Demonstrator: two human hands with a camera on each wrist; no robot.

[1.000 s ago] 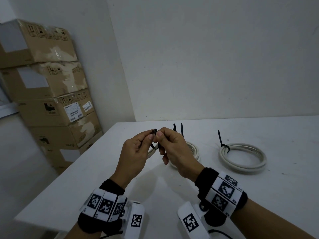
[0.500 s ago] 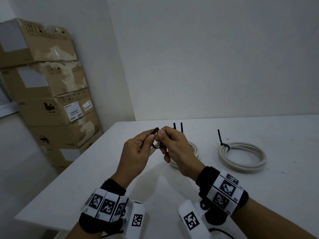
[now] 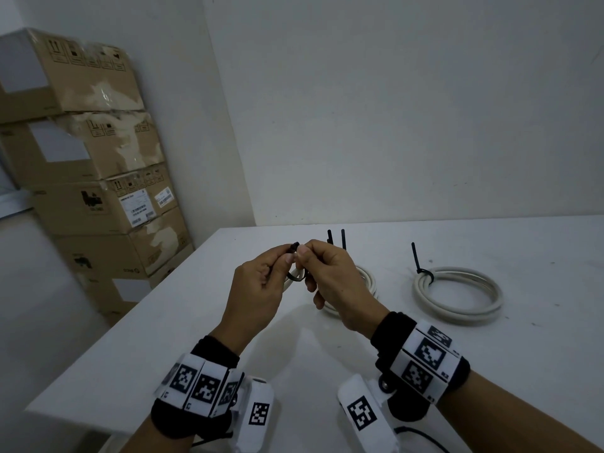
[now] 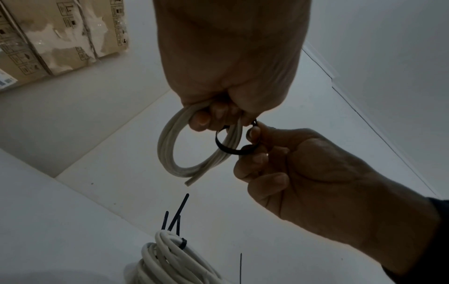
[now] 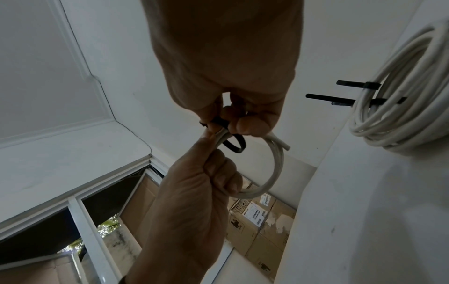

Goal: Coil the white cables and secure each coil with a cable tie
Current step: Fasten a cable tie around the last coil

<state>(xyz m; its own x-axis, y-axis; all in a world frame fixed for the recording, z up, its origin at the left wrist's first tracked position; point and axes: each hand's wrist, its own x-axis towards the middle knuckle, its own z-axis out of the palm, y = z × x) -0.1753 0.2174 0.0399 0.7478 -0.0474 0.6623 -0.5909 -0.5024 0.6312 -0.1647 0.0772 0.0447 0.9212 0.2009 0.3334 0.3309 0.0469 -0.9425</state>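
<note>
Above table, small white coil [image 4: 194,146]; black tie [image 4: 230,148] looped.

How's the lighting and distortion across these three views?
Head view: dim, even light, soft shadows under the hands on the white table, bowed edges. Both wrist views: strong fisheye warp; left hand and right hand loom dark and backlit.

Matt white cable [image 4: 170,138], smooth black plastic tie [image 4: 226,149], cardboard boxes [image 3: 91,178].
</note>
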